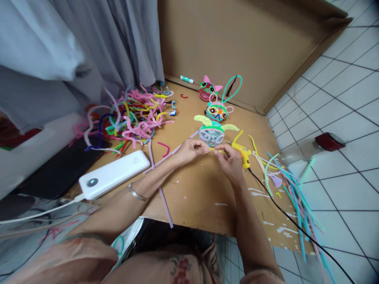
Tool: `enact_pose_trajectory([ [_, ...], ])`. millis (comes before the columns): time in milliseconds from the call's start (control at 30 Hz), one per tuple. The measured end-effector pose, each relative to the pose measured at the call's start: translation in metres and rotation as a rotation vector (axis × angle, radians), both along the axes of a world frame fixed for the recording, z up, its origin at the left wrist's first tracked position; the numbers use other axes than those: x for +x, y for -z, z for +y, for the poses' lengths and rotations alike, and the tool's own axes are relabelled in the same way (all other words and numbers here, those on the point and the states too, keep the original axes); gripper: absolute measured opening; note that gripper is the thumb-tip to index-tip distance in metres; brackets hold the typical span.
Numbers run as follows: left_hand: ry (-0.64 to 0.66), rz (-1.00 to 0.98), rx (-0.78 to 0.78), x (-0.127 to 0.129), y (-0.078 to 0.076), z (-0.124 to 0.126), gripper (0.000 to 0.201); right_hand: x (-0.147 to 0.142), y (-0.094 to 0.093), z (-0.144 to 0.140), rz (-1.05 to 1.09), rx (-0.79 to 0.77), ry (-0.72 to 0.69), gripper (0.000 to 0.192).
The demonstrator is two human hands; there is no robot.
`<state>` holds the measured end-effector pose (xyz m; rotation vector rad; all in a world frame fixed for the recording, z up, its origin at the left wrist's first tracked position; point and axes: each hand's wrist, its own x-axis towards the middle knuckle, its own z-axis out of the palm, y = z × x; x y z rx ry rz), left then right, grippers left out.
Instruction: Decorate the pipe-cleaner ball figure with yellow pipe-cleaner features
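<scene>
My left hand [191, 150] and my right hand [229, 159] meet over a cardboard sheet [204, 193], both pinching a short yellow pipe cleaner [217, 150] between the fingertips. Just beyond them stands a pale blue and lilac pipe-cleaner figure [211, 133] with yellow-green ears. A yellow glue gun [242, 154] lies right beside my right hand, its black cord [284, 215] trailing toward me. Farther back sit two more pipe-cleaner figures, one with a teal loop ear [218, 111] and one with pink ears [207, 90].
A tangled heap of pink and mixed pipe cleaners [130, 118] lies at the left. A white power bank [114, 173] rests near my left forearm. Straight blue and green pipe cleaners [296, 193] fan out at the right edge. A glue stick [186, 79] lies by the upright cardboard wall.
</scene>
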<state>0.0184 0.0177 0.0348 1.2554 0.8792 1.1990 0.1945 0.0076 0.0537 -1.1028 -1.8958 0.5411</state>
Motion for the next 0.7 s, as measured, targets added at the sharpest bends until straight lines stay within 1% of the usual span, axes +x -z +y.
enact_pose_trajectory([
  [133, -0.084, -0.161, -0.085, 0.010, 0.003, -0.003, 0.031, -0.002, 0.003, -0.004, -0.113, 0.126, 0.118, 0.017],
  [300, -0.210, -0.345, -0.196, 0.022, 0.008, -0.009, 0.020, -0.016, 0.017, -0.011, -0.269, 0.317, 0.190, 0.017],
  [400, -0.257, -0.428, -0.258, 0.027, 0.010, -0.012, 0.013, -0.022, 0.024, -0.014, -0.342, 0.386, 0.206, 0.021],
  [467, -0.262, -0.472, -0.309, 0.030, 0.012, -0.014, 0.011, -0.023, 0.026, -0.014, -0.384, 0.403, 0.216, 0.022],
  [567, -0.233, -0.517, -0.380, 0.033, 0.013, -0.015, 0.010, -0.022, 0.027, -0.013, -0.434, 0.412, 0.252, 0.020],
  [700, -0.175, -0.531, -0.437, 0.035, 0.014, -0.017, 0.013, -0.018, 0.028, -0.010, -0.417, 0.428, 0.265, 0.020],
])
